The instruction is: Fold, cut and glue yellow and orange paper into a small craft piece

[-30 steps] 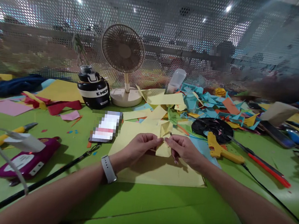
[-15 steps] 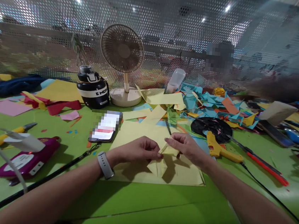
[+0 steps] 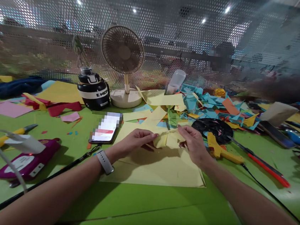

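Observation:
A small folded piece of yellow paper [image 3: 169, 139] is stretched between my two hands, raised a little over the table. My left hand [image 3: 141, 139], with a pale watch strap on its wrist, pinches the paper's left side between thumb and fingers. On the other side, my right hand [image 3: 192, 142] grips the right edge, thumb uppermost. Beneath both hands lie large pale yellow sheets [image 3: 157, 172], shaded by the hands. Part of the folded paper is covered by my fingertips.
A lit phone [image 3: 107, 127] lies left of the sheets. To the right are a yellow glue gun [image 3: 223, 152] with its cord, a black round tray [image 3: 204, 127] and red-handled scissors [image 3: 269, 170]. A fan [image 3: 124, 97], bottle [image 3: 93, 92] and coloured paper scraps [image 3: 202, 100] stand behind.
Both hands have lifted the folded yellow paper up and away from the sheets. The paper now shows its folds more spread, and the left hand's thumb points further right.

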{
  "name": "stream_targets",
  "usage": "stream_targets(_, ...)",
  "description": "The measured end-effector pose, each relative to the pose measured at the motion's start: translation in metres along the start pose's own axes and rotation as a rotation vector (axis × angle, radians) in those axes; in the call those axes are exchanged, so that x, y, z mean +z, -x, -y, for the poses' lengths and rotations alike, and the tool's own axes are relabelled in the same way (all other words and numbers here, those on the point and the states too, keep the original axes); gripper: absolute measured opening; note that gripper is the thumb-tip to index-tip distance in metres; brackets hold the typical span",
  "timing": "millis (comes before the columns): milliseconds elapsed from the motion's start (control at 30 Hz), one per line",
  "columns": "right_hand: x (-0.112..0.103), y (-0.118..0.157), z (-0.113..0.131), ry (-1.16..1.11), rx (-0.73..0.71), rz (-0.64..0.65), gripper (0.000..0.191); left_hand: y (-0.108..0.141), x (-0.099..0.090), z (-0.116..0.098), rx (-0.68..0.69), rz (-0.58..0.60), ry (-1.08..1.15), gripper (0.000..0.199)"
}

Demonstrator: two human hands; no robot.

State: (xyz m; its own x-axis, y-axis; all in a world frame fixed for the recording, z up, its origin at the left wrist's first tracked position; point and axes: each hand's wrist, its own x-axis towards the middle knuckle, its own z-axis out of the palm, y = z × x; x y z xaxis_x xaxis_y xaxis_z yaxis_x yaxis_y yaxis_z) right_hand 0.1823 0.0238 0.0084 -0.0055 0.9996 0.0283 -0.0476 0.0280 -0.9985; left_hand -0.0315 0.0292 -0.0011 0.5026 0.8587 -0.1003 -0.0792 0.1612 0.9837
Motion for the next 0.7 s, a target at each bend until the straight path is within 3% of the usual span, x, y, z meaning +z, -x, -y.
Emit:
stream_targets(133,0.0007,0.0025,0.0029,-0.002,0.015,-0.001,0.032,0.0007,-0.0042,0.0007,0.057,-0.013,-0.010,0.023)
stream_targets(300,0.0005,0.0019,0.0029,0.002,-0.023,-0.027,0.026,0.0031,-0.0047,-0.0042,0.079,-0.020,-0.147,0.026)
stream_targets(567,0.0007,-0.0004,-0.0009,0.049,-0.042,-0.002,0.038,0.0002,-0.0080,-0.0007,0.166,-0.106,-0.038,0.024)
stream_targets(700,0.0001,0.0000,0.0001,0.091,-0.060,0.010,0.039,-0.0009,-0.0109,0.0022,0.190,-0.154,-0.084,0.024)
